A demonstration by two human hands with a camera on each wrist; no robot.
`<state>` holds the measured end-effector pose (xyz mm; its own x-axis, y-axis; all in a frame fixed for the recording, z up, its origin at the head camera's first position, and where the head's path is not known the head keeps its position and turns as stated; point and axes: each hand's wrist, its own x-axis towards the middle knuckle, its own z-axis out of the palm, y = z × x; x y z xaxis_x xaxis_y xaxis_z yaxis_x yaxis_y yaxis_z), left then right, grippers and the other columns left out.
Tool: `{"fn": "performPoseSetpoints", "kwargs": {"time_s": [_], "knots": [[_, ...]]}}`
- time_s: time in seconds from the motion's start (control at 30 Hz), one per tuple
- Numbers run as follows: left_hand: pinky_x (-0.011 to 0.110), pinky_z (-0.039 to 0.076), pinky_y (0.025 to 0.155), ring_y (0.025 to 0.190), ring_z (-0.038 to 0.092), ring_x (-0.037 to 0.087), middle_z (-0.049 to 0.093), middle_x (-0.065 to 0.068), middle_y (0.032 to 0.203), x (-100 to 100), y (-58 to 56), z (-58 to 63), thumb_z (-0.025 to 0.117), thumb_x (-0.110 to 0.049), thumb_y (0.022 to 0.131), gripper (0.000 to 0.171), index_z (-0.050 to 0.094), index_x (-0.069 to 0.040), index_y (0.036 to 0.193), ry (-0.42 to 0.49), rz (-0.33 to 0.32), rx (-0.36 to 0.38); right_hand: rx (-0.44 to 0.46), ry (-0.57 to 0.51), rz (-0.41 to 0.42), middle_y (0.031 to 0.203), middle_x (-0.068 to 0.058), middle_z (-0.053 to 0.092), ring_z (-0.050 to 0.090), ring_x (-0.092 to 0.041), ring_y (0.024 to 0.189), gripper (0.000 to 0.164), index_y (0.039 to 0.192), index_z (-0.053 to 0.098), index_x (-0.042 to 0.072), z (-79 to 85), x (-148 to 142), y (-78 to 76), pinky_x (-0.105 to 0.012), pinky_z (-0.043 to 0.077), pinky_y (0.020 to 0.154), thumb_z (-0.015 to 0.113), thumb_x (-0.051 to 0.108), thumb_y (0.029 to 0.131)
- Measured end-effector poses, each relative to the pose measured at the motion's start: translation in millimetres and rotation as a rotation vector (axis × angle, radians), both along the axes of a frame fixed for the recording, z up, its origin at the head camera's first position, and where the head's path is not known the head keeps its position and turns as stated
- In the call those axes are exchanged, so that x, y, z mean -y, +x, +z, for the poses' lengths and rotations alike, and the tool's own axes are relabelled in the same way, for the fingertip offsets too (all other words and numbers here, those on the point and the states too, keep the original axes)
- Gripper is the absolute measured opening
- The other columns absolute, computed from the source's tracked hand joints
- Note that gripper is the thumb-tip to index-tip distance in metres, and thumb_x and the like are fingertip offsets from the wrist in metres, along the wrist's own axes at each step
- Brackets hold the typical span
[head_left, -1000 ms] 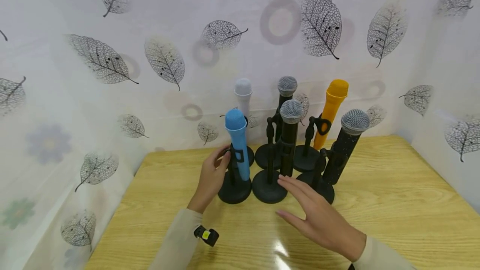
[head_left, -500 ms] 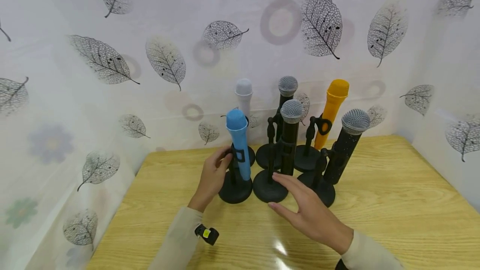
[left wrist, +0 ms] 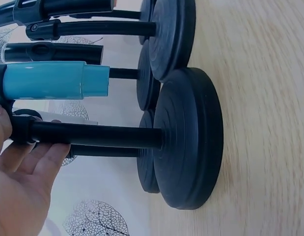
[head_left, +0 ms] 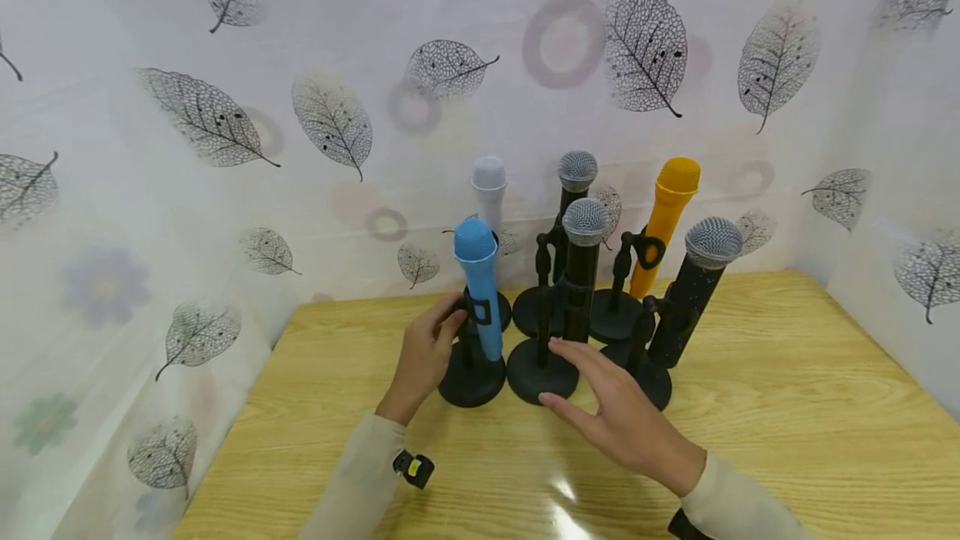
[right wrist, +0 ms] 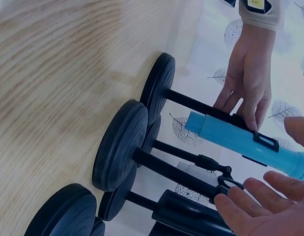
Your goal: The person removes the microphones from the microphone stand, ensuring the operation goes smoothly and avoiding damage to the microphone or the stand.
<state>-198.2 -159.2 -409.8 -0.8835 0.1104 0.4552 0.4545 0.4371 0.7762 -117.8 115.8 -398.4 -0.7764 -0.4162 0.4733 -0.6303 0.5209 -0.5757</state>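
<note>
My left hand (head_left: 426, 352) grips the upper part of a black microphone stand (left wrist: 93, 135), thumb on one side and fingers on the other. A blue microphone (head_left: 482, 290) leans in that stand's clip, beside the hand. My right hand (head_left: 626, 415) is held with fingers extended and thumb apart, just in front of the middle stand (head_left: 542, 373). That stand carries a black microphone (head_left: 583, 265) with a silver mesh head. In the right wrist view, the right fingers (right wrist: 260, 206) are near the middle stand's upper end; whether they touch it I cannot tell.
Behind stand a white microphone (head_left: 489, 190), another black microphone (head_left: 576, 177) and an orange microphone (head_left: 663, 223), each on a stand. A speckled black microphone (head_left: 690, 298) leans at the front right. The round bases sit close together on the wooden table (head_left: 330, 407), before a leaf-patterned cloth (head_left: 337, 15).
My right hand has moved slightly left and upward, towards the middle stand. My left hand stays on the blue microphone's stand, and the microphones have not visibly moved.
</note>
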Motion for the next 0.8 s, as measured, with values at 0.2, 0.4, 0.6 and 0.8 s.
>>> {"fn": "performPoseSetpoints", "kwargs": {"time_s": [0.2, 0.4, 0.6, 0.8], "knots": [[0.037, 0.055, 0.093, 0.114, 0.067, 0.022, 0.069, 0.009, 0.126, 1, 3.9, 0.1, 0.056, -0.018, 0.105, 0.032, 0.064, -0.007, 0.134, -0.024, 0.011, -0.003, 0.023, -0.021, 0.001, 0.148, -0.008, 0.052, 0.051, -0.028, 0.135, 0.061, 0.147, 0.051, 0.009, 1.0, -3, -4.8, -0.050, 0.046, 0.104, 0.075, 0.030, 0.094], [0.038, 0.056, 0.089, 0.112, 0.068, 0.025, 0.071, 0.011, 0.121, 2, 9.6, 0.0, 0.056, -0.017, 0.105, 0.031, 0.064, -0.004, 0.132, -0.038, -0.001, -0.011, 0.036, -0.026, -0.002, 0.148, -0.010, 0.053, 0.052, -0.029, 0.134, 0.061, 0.147, 0.051, 0.008, 4.4, -3, -6.9, -0.051, 0.047, 0.102, 0.074, 0.031, 0.095], [0.038, 0.058, 0.086, 0.111, 0.069, 0.024, 0.072, 0.009, 0.118, 3, 18.1, 2.0, 0.054, -0.018, 0.106, 0.028, 0.065, -0.007, 0.129, -0.057, -0.008, -0.014, 0.047, -0.033, -0.022, 0.147, -0.009, 0.053, 0.057, -0.029, 0.127, 0.061, 0.146, 0.051, 0.008, 10.4, -3, -8.2, -0.050, 0.049, 0.099, 0.074, 0.032, 0.095], [0.037, 0.058, 0.086, 0.106, 0.071, 0.022, 0.070, 0.009, 0.122, 4, 29.7, 2.0, 0.054, -0.020, 0.106, 0.032, 0.064, -0.006, 0.133, -0.073, 0.000, -0.011, 0.005, -0.033, -0.024, 0.144, -0.009, 0.055, 0.062, -0.023, 0.115, 0.059, 0.145, 0.053, 0.008, 12.9, -3, -9.8, -0.046, 0.053, 0.093, 0.075, 0.028, 0.094]]}}
